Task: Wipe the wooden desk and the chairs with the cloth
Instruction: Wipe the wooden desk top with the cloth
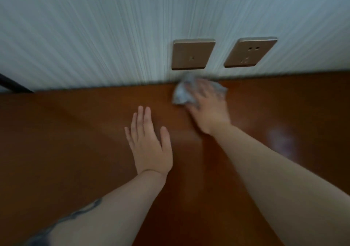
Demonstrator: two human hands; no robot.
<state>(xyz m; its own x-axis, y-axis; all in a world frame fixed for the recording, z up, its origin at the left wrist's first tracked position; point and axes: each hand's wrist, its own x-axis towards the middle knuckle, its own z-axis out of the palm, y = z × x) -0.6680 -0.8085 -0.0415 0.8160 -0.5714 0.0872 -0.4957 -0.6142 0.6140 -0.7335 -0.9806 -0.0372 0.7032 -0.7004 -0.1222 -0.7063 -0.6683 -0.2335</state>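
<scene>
Both my forearms are bare, with no sleeves on them, and I see no watch, bracelet or ring. My left forearm (79, 219) carries a dark blue-grey tattoo with curved lines, running along its outer side toward the elbow. My left hand (149, 147) and my right hand (208, 109) have short, plain nails; the right one is blurred.

Two gold wall sockets (193, 54) on striped wallpaper (94, 27)
</scene>
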